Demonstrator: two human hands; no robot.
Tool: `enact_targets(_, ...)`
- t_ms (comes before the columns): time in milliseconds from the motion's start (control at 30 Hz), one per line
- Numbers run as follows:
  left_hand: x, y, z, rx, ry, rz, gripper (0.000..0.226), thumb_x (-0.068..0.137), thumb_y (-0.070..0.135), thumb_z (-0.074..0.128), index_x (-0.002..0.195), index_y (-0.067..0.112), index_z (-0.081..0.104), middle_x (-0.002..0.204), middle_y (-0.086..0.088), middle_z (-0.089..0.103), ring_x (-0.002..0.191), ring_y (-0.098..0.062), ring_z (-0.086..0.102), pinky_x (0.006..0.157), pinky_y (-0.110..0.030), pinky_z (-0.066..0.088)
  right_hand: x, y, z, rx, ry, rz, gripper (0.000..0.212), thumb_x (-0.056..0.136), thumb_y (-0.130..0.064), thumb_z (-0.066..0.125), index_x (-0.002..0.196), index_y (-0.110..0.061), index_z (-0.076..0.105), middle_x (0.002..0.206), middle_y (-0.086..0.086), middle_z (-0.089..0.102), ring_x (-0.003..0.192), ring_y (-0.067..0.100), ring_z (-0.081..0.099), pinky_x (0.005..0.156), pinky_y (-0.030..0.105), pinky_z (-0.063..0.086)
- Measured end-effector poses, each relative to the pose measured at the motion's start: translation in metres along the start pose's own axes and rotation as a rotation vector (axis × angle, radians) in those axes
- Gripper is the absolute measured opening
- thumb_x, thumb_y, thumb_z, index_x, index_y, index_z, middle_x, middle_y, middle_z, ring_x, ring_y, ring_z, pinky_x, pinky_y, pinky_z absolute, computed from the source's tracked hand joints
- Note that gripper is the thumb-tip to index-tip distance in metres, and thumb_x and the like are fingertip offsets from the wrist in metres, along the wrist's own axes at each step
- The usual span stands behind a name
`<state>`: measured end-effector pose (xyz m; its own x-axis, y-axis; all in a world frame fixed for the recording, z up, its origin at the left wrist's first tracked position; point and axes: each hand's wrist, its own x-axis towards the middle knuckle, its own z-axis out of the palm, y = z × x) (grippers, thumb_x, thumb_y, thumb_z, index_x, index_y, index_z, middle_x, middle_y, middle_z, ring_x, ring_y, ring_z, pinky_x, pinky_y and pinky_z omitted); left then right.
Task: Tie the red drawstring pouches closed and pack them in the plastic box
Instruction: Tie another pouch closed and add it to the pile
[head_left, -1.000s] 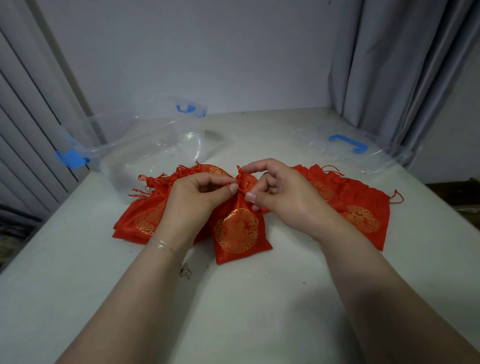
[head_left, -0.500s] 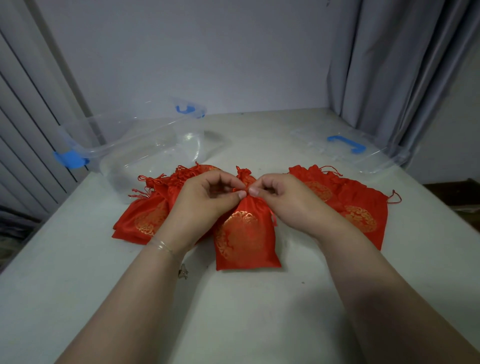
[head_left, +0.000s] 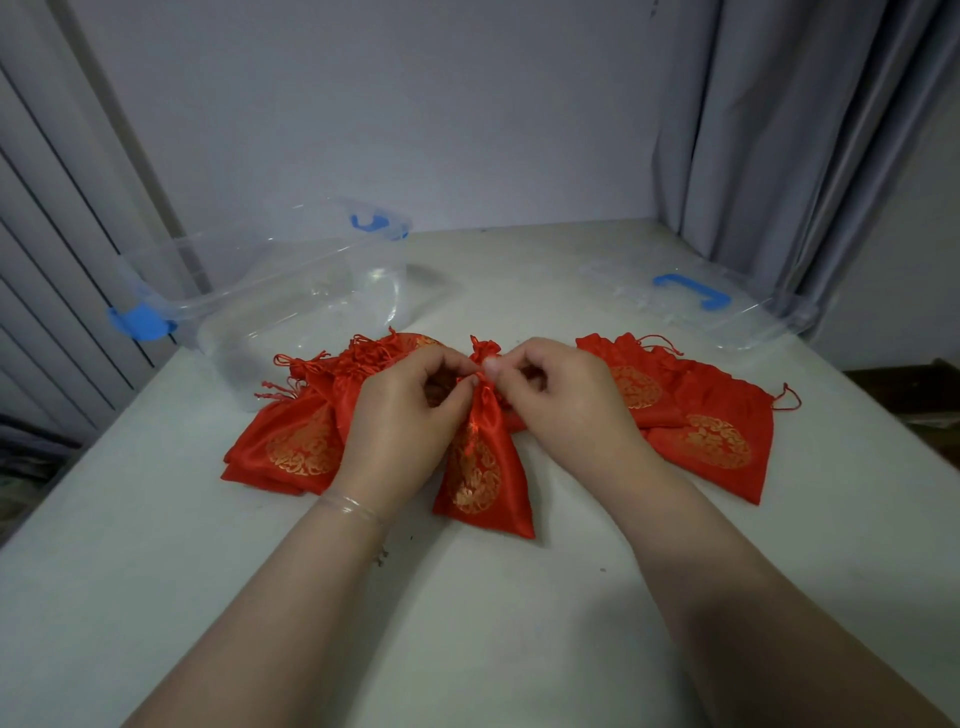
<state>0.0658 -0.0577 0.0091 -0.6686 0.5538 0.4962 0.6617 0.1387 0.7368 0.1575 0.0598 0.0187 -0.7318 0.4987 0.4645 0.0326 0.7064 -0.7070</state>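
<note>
- Pouch in the middle (head_left: 480, 467) lies flat on the table (head_left: 519, 649) between the two piles, and its neck is now cinched far tighter than a second ago — then the mouth was still partly spread, now it is a narrow gather with a small frill above.
- Left hand (head_left: 410, 415) and right hand (head_left: 566, 400) have drawn together; each pinches the neck or its cord between thumb and forefinger, fingertips almost touching. Whether a knot is formed yet I cannot tell.
- My judgement: the closing is nearly done on this one, and packing has not started — the plastic box (head_left: 270, 296) at far left looks to hold nothing.
- Left pile (head_left: 291, 441) has gathered necks with loose cord ends, likely tied already; the right pile (head_left: 701, 431) lies flat and open-mouthed, likely still waiting.
- Box lid (head_left: 696, 301) with its blue handle rests apart at far right, near the curtain (head_left: 779, 130).
- Left pile sits just before the box, so a carried pouch must pass over it.
</note>
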Motion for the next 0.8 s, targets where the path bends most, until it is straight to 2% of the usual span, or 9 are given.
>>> enact_targets(67, -0.001, 0.001, 0.000, 0.018, 0.038, 0.095, 0.007, 0.083, 0.015, 0.068, 0.087, 0.020, 0.070, 0.082, 0.012, 0.068, 0.075, -0.002, 0.063, 0.074, -0.027, 0.052, 0.003, 0.001, -0.002, 0.212, -0.005, 0.148, 0.019, 0.090, -0.029, 0.061, 0.073, -0.021, 0.067, 0.067, -0.001, 0.066, 0.062, 0.012, 0.061, 0.066, 0.034, 0.052)
enact_targets(133, 0.000, 0.000, -0.001, 0.073, 0.053, 0.199, 0.008, 0.082, 0.015, 0.068, 0.090, 0.018, 0.071, 0.086, 0.010, 0.069, 0.079, -0.006, 0.064, 0.074, -0.032, 0.054, 0.005, 0.004, -0.004, 0.368, -0.135, 0.258, 0.011, 0.090, -0.020, 0.061, 0.085, -0.021, 0.070, 0.077, 0.005, 0.069, 0.070, 0.013, 0.062, 0.073, 0.038, 0.055)
enact_targets(200, 0.000, -0.001, -0.002, 0.135, 0.050, 0.281, 0.009, 0.082, 0.014, 0.069, 0.091, 0.016, 0.072, 0.086, 0.007, 0.069, 0.081, -0.008, 0.064, 0.072, -0.032, 0.053, 0.005, 0.008, -0.007, 0.447, -0.233, 0.294, 0.012, 0.089, -0.012, 0.062, 0.095, -0.013, 0.072, 0.084, 0.004, 0.070, 0.078, 0.010, 0.063, 0.080, 0.030, 0.052)
enact_targets(267, 0.000, -0.002, -0.002, 0.184, 0.041, 0.333, 0.009, 0.084, 0.016, 0.067, 0.091, 0.016, 0.072, 0.085, 0.005, 0.068, 0.080, -0.010, 0.064, 0.071, -0.034, 0.052, 0.006, 0.010, -0.010, 0.481, -0.268, 0.296, 0.013, 0.086, -0.006, 0.064, 0.097, -0.007, 0.072, 0.081, 0.001, 0.070, 0.075, 0.006, 0.062, 0.080, 0.022, 0.050)
enact_targets(333, 0.000, -0.002, -0.001, 0.225, 0.027, 0.367, 0.011, 0.085, 0.020, 0.064, 0.091, 0.015, 0.072, 0.084, 0.003, 0.068, 0.079, -0.013, 0.064, 0.070, -0.036, 0.052, 0.006, 0.009, -0.014, 0.438, -0.275, 0.269, 0.012, 0.084, -0.004, 0.066, 0.094, -0.006, 0.072, 0.080, 0.002, 0.069, 0.073, 0.004, 0.061, 0.074, 0.017, 0.049)
enact_targets(400, 0.001, -0.003, -0.001, 0.257, 0.017, 0.389, 0.012, 0.085, 0.020, 0.064, 0.091, 0.015, 0.073, 0.082, 0.002, 0.068, 0.079, -0.014, 0.063, 0.070, -0.035, 0.050, 0.006, 0.007, -0.016, 0.389, -0.267, 0.246, 0.009, 0.082, -0.005, 0.068, 0.084, -0.013, 0.071, 0.078, 0.000, 0.068, 0.070, 0.001, 0.060, 0.071, 0.014, 0.048)
enact_targets(500, 0.002, -0.003, -0.002, 0.289, 0.018, 0.377, 0.012, 0.084, 0.018, 0.065, 0.090, 0.014, 0.074, 0.082, 0.002, 0.069, 0.080, -0.015, 0.063, 0.073, -0.032, 0.049, 0.006, 0.005, -0.012, 0.254, -0.196, 0.203, 0.017, 0.080, -0.009, 0.067, 0.072, -0.024, 0.066, 0.068, -0.009, 0.064, 0.060, -0.004, 0.054, 0.062, 0.014, 0.044)
enact_targets(633, 0.003, -0.002, -0.002, 0.342, 0.024, 0.330, 0.014, 0.085, 0.019, 0.060, 0.088, 0.016, 0.073, 0.083, 0.004, 0.070, 0.081, -0.016, 0.063, 0.074, -0.029, 0.047, 0.004, 0.003, -0.008, 0.056, -0.097, 0.111, 0.013, 0.080, -0.018, 0.057, 0.069, -0.025, 0.054, 0.067, -0.009, 0.058, 0.060, 0.005, 0.051, 0.061, 0.027, 0.044)
enact_targets(800, 0.002, -0.002, 0.000, 0.327, 0.018, 0.297, 0.007, 0.088, 0.011, 0.059, 0.084, 0.016, 0.063, 0.083, 0.007, 0.065, 0.081, -0.014, 0.059, 0.070, -0.034, 0.047, 0.002, 0.003, -0.011, -0.072, -0.073, 0.052, 0.006, 0.077, -0.027, 0.049, 0.071, -0.025, 0.049, 0.074, -0.006, 0.059, 0.072, 0.016, 0.056, 0.064, 0.039, 0.048)
